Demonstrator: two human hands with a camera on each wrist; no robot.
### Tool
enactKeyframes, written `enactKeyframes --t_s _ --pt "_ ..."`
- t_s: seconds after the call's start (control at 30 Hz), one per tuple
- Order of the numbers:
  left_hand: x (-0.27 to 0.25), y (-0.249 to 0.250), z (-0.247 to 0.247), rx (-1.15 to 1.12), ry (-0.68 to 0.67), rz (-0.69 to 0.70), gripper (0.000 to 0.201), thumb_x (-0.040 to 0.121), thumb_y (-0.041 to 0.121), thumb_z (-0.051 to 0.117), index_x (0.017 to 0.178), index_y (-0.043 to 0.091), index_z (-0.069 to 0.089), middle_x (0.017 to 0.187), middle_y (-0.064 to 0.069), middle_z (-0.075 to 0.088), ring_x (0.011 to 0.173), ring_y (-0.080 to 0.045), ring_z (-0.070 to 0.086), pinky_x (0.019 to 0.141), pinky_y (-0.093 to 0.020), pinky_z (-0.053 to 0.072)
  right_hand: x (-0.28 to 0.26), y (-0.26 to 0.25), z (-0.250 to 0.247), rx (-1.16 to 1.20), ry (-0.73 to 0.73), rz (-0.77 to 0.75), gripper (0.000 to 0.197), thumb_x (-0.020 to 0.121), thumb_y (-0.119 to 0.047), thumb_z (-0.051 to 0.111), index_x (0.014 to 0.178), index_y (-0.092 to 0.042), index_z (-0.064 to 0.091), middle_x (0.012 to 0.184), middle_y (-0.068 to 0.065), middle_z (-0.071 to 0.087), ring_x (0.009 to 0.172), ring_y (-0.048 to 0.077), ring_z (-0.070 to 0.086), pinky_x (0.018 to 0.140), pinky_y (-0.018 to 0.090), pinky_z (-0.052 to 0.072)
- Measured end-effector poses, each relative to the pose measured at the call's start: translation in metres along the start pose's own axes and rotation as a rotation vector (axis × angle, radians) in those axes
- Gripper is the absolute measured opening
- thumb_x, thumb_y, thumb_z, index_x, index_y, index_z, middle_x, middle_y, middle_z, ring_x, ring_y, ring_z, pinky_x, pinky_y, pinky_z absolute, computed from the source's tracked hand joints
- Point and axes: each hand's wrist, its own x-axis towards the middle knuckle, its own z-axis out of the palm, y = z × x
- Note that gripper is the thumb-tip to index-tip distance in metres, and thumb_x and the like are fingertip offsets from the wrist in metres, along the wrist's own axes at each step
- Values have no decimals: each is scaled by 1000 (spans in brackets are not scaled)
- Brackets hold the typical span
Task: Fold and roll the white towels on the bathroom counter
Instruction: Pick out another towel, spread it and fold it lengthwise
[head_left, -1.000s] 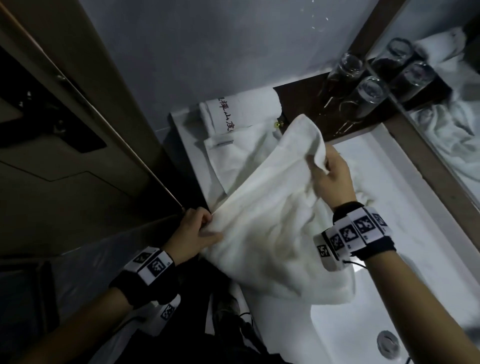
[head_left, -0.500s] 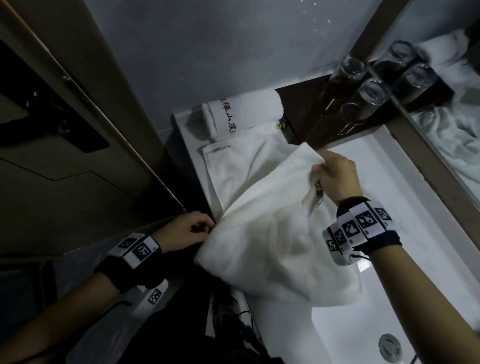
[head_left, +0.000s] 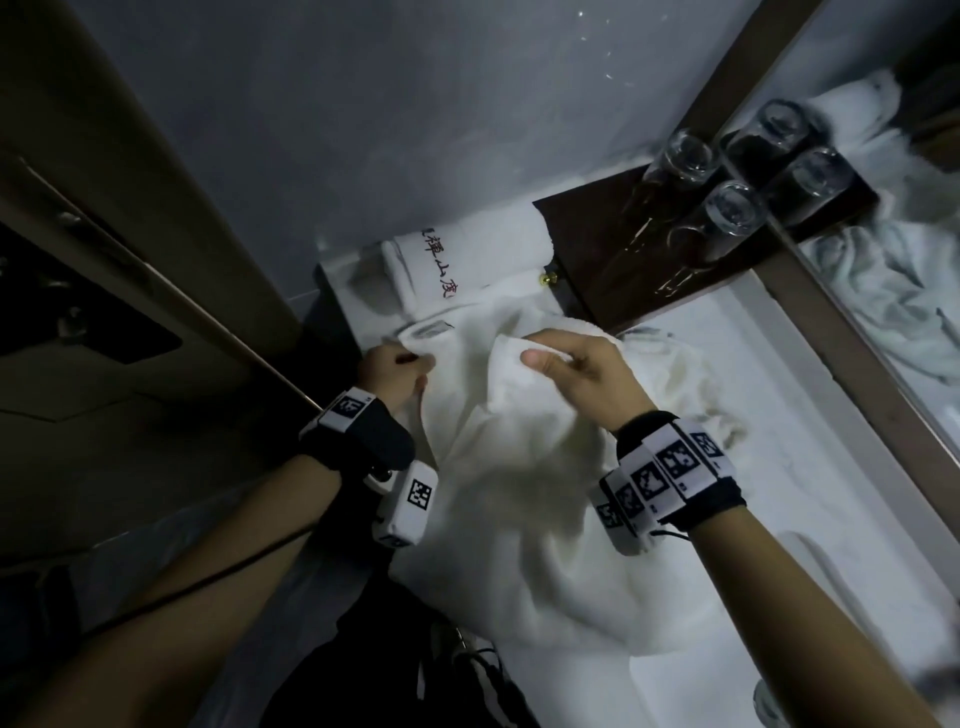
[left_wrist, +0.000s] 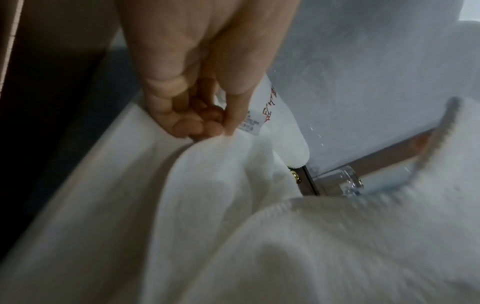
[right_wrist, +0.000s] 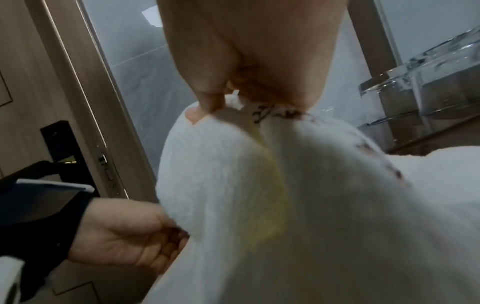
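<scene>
Left hand (head_left: 393, 370): your fingers were curled, pinching the towel's edge at about 9 o'clock of the cloth.
Towel (head_left: 524, 499): it hung bunched between your hands above the white counter (head_left: 810, 462).
Right hand (head_left: 576, 370): you pinched a corner between thumb and fingers.
Rolled towel (head_left: 467, 260): lettered, it lay against the wall at 12 o'clock.
Glasses (head_left: 727, 208): they stood on the dark tray at 1 o'clock.

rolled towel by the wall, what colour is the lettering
Dark red on the rolled towel; clearest in the head view.
</scene>
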Motion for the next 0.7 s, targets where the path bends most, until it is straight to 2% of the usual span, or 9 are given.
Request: enactKeyframes --t_s 0.1,0.2,0.27,0.33,0.37,0.47,0.53,0.57,0.7 --pt "-2 9 -11 51 -37 125 12 82 8 57 72 3 60 65 -7 56 64 -19 51 67 -30 42 3 -8 -4 31 28 -29 11 90 -6 57 93 -10 67 74 -20 57 67 -10 53 68 5 35" --pt "-12 28 -31 1 -160 366 4 78 10 53 80 11 57 73 -4 58 71 -15 51 69 -30 40 9 -20 -3 100 23 -48 16 88 5 54 89 -9 62 76 -8 54 71 -1 50 73 15 38" --pt "-19 39 -42 -9 -295 487 16 77 9 50 87 19 57 70 6 55 70 -8 47 69 -25 37 14 -31 3 121 5 -98 22 87 9 54 88 -13 57 76 -8 51 71 -4 49 75 14 36" --pt "-26 47 -48 28 -357 568 34 80 0 51 95 30 58 63 19 56 64 7 48 67 -9 37 20 -43 11 112 -8 -174 27 85 12 55 90 -15 58 76 -8 52 71 -8 51 76 11 37" --pt "-28 52 -49 25 -367 588 39 83 -6 51 100 28 58 70 22 62 69 10 54 72 -6 39 25 -48 15 95 5 -201 27 83 12 57 92 -13 61 78 -8 54 72 -8 52 76 10 39" --pt "-32 71 -53 -4 -370 646 33 86 -10 50 107 14 61 98 0 67 88 1 61 85 -18 45 37 -58 23 74 79 -126 19 79 0 67 80 -19 67 72 -19 58 69 -7 52 70 8 39" --pt "-32 82 -58 34 -390 683 18 85 2 51 97 -2 64 90 -6 60 85 -11 54 80 -29 43 42 -62 24 84 151 -81 20 75 -6 72 74 -24 62 62 -21 56 62 -6 47 62 8 35" --pt "-31 87 -61 61 -414 680 22 84 8 50 92 -8 63 88 -7 56 84 -14 49 77 -32 40 43 -64 24 76 190 -101 19 73 -8 74 73 -23 61 60 -19 54 60 -5 44 59 8 34" --pt "-31 103 -66 128 -475 709 30 83 12 46 85 -15 57 76 -18 54 78 -16 45 71 -32 35 46 -76 24 18 246 -188 17 70 -8 77 75 -11 61 66 -12 51 60 -2 43 58 10 33"
